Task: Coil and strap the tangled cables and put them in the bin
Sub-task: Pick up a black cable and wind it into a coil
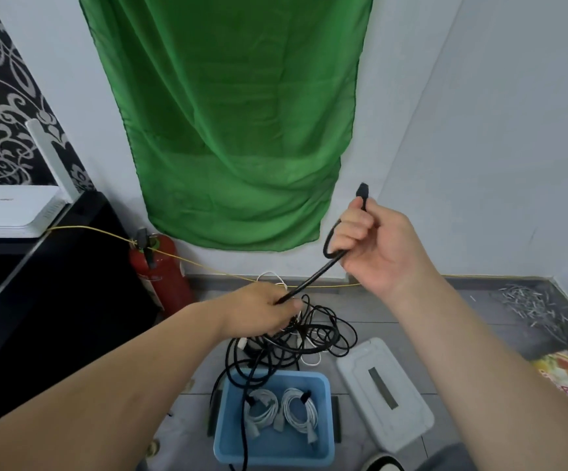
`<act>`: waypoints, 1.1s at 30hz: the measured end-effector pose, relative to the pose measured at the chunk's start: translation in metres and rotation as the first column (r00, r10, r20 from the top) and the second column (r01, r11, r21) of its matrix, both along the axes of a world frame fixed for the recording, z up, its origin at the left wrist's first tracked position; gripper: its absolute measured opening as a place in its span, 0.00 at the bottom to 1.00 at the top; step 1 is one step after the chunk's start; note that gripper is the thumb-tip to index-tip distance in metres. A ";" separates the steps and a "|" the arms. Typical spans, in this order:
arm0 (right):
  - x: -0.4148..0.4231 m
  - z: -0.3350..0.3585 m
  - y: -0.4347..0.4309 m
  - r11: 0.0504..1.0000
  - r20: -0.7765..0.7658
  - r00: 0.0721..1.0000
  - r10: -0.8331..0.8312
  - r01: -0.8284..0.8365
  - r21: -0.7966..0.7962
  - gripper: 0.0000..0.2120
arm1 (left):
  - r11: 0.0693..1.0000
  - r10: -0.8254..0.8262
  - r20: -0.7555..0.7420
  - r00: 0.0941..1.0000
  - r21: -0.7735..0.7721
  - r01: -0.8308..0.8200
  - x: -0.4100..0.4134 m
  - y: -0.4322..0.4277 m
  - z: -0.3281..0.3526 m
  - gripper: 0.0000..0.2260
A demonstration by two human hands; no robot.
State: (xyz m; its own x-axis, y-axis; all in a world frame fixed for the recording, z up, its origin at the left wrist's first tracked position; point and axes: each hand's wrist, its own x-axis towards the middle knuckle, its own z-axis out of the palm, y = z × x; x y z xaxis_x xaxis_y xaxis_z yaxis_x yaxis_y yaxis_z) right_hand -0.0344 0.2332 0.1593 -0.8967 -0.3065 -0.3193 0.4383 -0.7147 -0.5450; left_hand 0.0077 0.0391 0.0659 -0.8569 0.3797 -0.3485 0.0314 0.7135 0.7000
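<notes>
My right hand [374, 243] is raised and closed around one end of a black cable [313, 278], with the plug sticking up above my fingers. A taut stretch of that cable runs down-left to my left hand [258, 309], which pinches it just above the tangled pile of black and white cables [296, 341] on the floor. Below the pile stands a blue bin [223, 436]; two strapped white cable coils [280, 411] lie inside it. A loose black strand drapes over the bin's left side.
A white bin lid [382, 389] lies right of the bin. A red fire extinguisher [158, 266] stands by the wall, with a thin yellow wire [207, 265] stretched across. A black cabinet with a white router [10, 209] is at left. Loose nails [527, 300] lie at right.
</notes>
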 end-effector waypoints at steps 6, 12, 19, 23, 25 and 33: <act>0.019 0.005 0.016 0.676 0.064 0.790 0.610 -0.561 0.477 0.15 | 0.954 0.296 0.024 0.955 -0.064 -0.294 -0.008 -0.031 0.011 0.19; 0.029 -0.015 -0.009 0.179 0.270 0.607 0.748 -0.576 0.798 0.15 | 0.888 0.448 -0.210 0.869 -0.002 -0.459 -0.024 -0.012 0.032 0.07; 0.027 -0.036 -0.025 -0.036 0.354 0.598 0.719 -0.476 0.878 0.16 | 0.920 0.300 -0.461 0.835 -0.092 -0.381 -0.033 -0.022 0.048 0.08; 0.022 -0.050 -0.031 -0.070 0.299 0.788 0.538 -0.312 0.947 0.13 | 0.928 0.190 -0.568 0.801 -0.163 -0.336 -0.028 -0.010 0.051 0.05; 0.015 -0.053 -0.028 0.079 0.224 0.891 0.395 -0.276 0.958 0.11 | 0.941 0.155 -0.602 0.783 -0.152 -0.303 -0.025 0.002 0.051 0.03; -0.001 -0.049 -0.021 0.522 0.141 0.990 0.000 -0.120 0.844 0.09 | 0.954 -0.087 -0.544 0.835 -0.288 -0.088 -0.013 0.022 0.043 0.25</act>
State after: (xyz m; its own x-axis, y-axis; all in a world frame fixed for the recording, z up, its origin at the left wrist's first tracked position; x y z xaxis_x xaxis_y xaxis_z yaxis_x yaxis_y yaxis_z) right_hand -0.0351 0.2120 0.1100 -0.8273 0.1126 -0.5504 0.5602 0.0918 -0.8232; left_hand -0.0055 0.0614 0.1087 -0.9382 0.3363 0.0819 0.3440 0.8793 0.3295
